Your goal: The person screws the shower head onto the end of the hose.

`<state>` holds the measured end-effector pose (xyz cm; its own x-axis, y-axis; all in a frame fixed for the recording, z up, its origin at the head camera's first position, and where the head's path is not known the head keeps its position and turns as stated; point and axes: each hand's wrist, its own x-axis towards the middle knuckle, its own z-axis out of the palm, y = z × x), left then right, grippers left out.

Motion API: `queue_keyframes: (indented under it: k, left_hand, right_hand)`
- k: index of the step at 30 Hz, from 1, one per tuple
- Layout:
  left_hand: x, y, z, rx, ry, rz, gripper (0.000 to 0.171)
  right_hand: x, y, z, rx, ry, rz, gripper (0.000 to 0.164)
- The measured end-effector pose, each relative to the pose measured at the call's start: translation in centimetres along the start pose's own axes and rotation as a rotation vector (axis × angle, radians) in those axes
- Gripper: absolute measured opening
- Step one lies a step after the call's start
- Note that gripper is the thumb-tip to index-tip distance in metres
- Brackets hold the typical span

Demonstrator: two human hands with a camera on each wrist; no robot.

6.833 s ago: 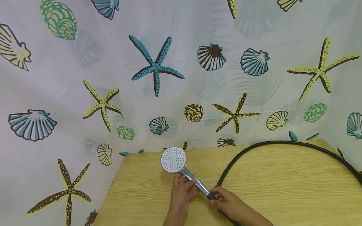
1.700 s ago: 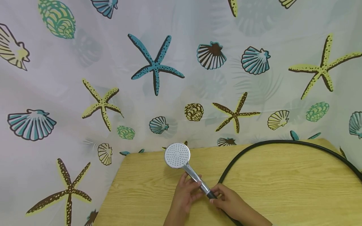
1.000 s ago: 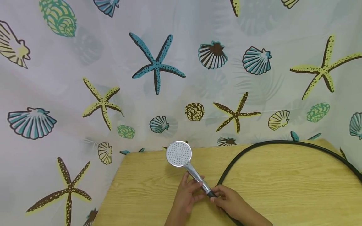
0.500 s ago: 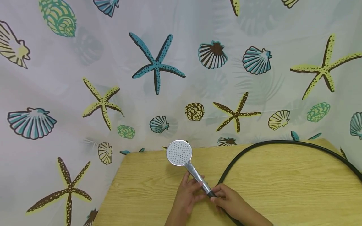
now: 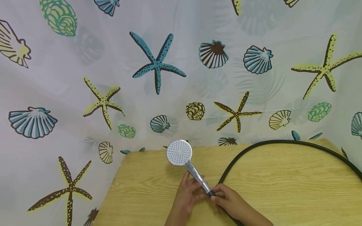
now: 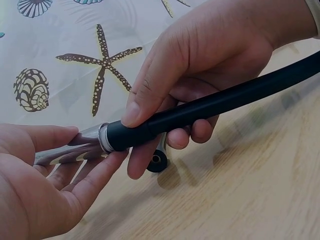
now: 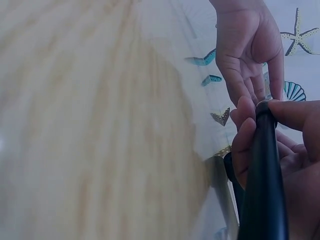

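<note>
A chrome shower head (image 5: 179, 153) with a round white spray face is held above the wooden table, face up, its handle slanting down to the right. My left hand (image 5: 186, 194) grips the handle between thumb and fingers. At the handle's lower end, my right hand (image 5: 230, 202) pinches the black end fitting of a hose (image 5: 275, 142). In the left wrist view, the black fitting (image 6: 127, 135) meets the handle's silver-white ring (image 6: 105, 138); any thread inside is hidden. The right wrist view looks along the hose (image 7: 267, 185) towards both hands.
The hose arcs across the right of the wooden table (image 5: 141, 182) and leaves the frame at right. A white curtain (image 5: 181, 78) printed with shells and starfish hangs behind and beside the table. A small black round part (image 6: 157, 161) shows beneath the right hand.
Since the oldest frame, the shower head and left hand have shifted slightly up and right. Both hands keep their hold, and over the last half second almost nothing moves.
</note>
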<state>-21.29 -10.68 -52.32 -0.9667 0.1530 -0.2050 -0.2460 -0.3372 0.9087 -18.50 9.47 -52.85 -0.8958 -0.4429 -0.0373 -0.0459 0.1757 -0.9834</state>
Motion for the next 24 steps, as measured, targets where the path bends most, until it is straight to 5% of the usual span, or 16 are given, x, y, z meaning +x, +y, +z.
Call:
queue_keyframes:
  k: [24]
  left_hand:
    - [0.16, -0.15, 0.01, -0.012, -0.022, 0.011, 0.085]
  right_hand:
    - [0.24, -0.06, -0.07, -0.008, 0.026, 0.048, 0.040]
